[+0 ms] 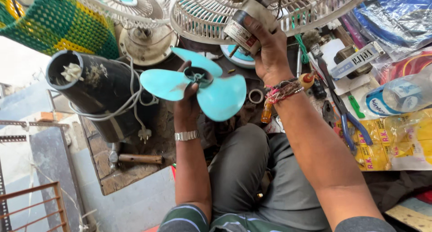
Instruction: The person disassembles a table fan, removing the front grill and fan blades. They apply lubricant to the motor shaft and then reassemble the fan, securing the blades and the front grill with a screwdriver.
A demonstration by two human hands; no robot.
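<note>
My left hand [188, 101] holds a turquoise three-bladed fan blade [198, 83] by its hub, over a dark workbench. My right hand [269, 52] grips the cylindrical fan motor [243, 27] at the back of a cream wire fan guard [211, 11]. The motor's short shaft points down toward the blade. A metal watch is on my left wrist and coloured thread bands are on my right wrist.
A black fan stand tube [96, 92] with a white cord and plug lies at left. Another fan guard and round base [144, 41] sit behind it. Blue-handled pliers [344, 115], a screwdriver, a tape roll [255, 96], a plastic bottle [398, 95] and yellow packets lie at right.
</note>
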